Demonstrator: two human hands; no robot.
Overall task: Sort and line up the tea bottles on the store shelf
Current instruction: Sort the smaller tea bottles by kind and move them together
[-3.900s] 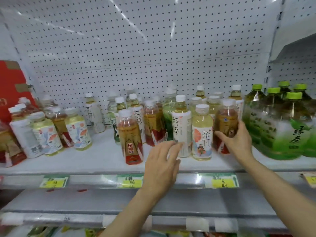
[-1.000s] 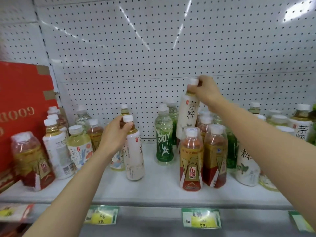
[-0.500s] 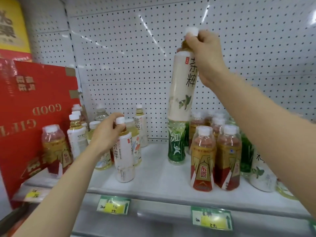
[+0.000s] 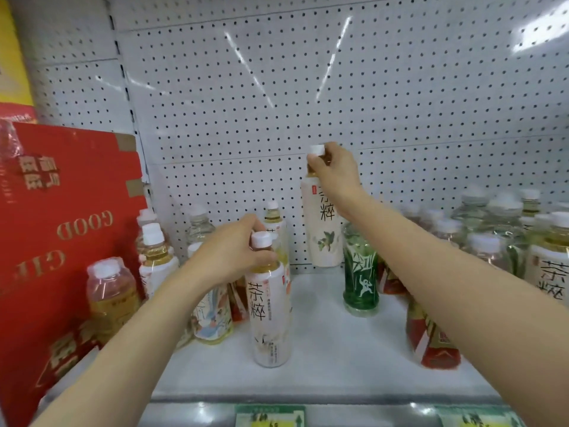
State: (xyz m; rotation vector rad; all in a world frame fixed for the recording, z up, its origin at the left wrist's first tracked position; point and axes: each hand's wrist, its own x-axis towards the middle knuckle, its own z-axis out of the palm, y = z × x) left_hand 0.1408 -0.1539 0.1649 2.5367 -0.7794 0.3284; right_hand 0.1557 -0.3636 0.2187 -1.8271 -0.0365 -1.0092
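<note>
My left hand [image 4: 234, 254] grips the neck of a white-labelled tea bottle [image 4: 271, 315] that stands on the white shelf [image 4: 323, 340] near its front. My right hand [image 4: 337, 174] holds a second white-labelled tea bottle [image 4: 323, 229] by its neck and white cap, upright at the back of the shelf by the pegboard; whether its base touches the shelf I cannot tell. A green bottle [image 4: 360, 278] stands just right of it. A red-labelled bottle [image 4: 434, 340] is partly hidden under my right forearm.
A red gift box [image 4: 55, 229] leans at the left with several tea bottles in front of it, including a pale floral one [image 4: 212, 318]. Several more bottles [image 4: 505, 238] crowd the right side. Price tags [image 4: 271, 417] line the shelf's front edge.
My right hand has lowered its bottle from high up down toward the back of the shelf. My left hand keeps hold of the front bottle, which stays on the shelf.
</note>
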